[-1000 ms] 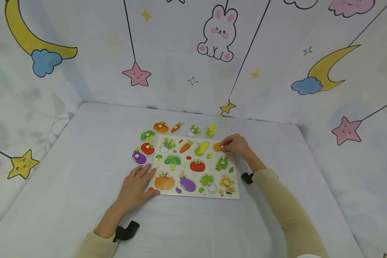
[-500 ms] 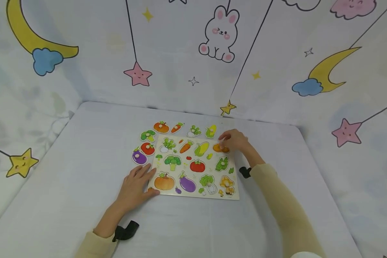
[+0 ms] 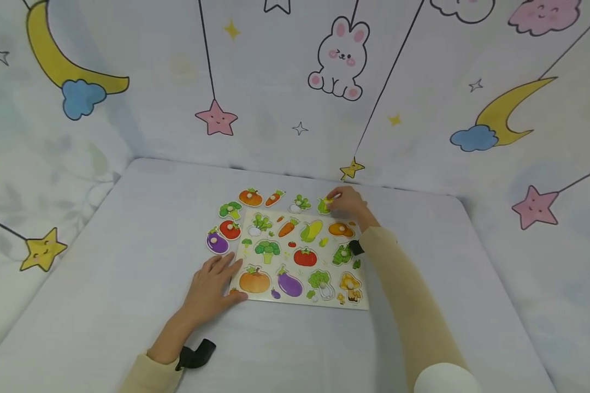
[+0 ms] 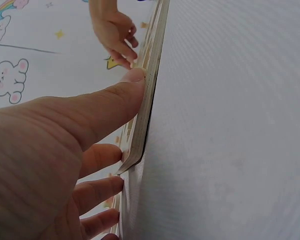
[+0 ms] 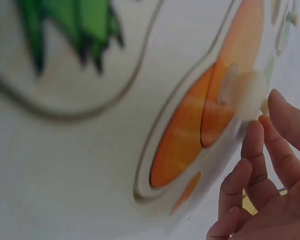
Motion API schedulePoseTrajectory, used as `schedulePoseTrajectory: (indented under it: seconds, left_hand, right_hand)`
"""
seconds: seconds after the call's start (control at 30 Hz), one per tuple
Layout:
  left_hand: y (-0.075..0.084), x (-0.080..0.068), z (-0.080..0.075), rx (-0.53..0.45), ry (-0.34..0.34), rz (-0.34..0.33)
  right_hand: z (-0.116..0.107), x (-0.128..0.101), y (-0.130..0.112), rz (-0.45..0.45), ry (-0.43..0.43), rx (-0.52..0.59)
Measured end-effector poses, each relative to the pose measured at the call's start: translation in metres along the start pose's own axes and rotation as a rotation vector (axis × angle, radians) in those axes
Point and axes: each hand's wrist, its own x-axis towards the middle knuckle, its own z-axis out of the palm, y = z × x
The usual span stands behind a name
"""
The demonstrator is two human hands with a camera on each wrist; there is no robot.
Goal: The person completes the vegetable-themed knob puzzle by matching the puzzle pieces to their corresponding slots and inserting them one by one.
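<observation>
A cream vegetable puzzle board (image 3: pixel 297 301) lies on the table. My left hand (image 3: pixel 208 292) rests at its near left corner, fingers extended along the side and thumb at the front edge (image 4: pixel 149 107). Beyond the board's far edge, my right hand (image 3: pixel 349 202) pinches the small knob of the corn piece (image 3: pixel 323 206), its fingers covering part of it. An orange, two-lobed knobbed piece (image 5: pixel 182 145) sits in the board's far right recess. Below it are a green leafy piece (image 3: pixel 341 254), a bok choy piece (image 3: pixel 322 284) and a mushroom piece (image 3: pixel 350 286).
Loose knobbed pieces lie around the board's far left: eggplant (image 3: pixel 217 241), tomato (image 3: pixel 230 230), broccoli (image 3: pixel 230 210), pumpkin (image 3: pixel 251 197), carrot (image 3: pixel 275 198) and radish (image 3: pixel 300 203). Pale cloth covers the table (image 3: pixel 128 262). A printed backdrop (image 3: pixel 265 82) stands behind it.
My right hand has let go of the orange two-lobed piece, leaving it in the board, and moved away and left to the corn piece. My left hand stays at the corner.
</observation>
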Motion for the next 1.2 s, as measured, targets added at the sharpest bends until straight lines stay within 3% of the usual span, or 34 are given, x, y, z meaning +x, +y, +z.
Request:
schedulePoseTrajectory:
  seconds: [0.33, 0.6, 0.83, 1.03, 1.2]
  left_hand:
    - [-0.002, 0.002, 0.002, 0.012, 0.010, 0.011]
    - [-0.001, 0.001, 0.002, 0.011, -0.002, 0.008]
    - [-0.002, 0.001, 0.000, 0.022, 0.002, 0.008]
    - [-0.001, 0.001, -0.002, 0.019, 0.000, 0.008]
    - [0.000, 0.000, -0.001, 0.012, 0.003, 0.009]
  right_hand:
    - [0.009, 0.007, -0.003, 0.000, 0.060, -0.021]
    - [0.006, -0.001, -0.002, -0.016, 0.043, -0.036]
    - [0.009, -0.024, -0.014, -0.080, 0.061, -0.071]
    - [0.026, -0.053, -0.024, -0.128, 0.049, -0.125]
    - [0.041, -0.065, -0.024, -0.165, 0.049, -0.162]
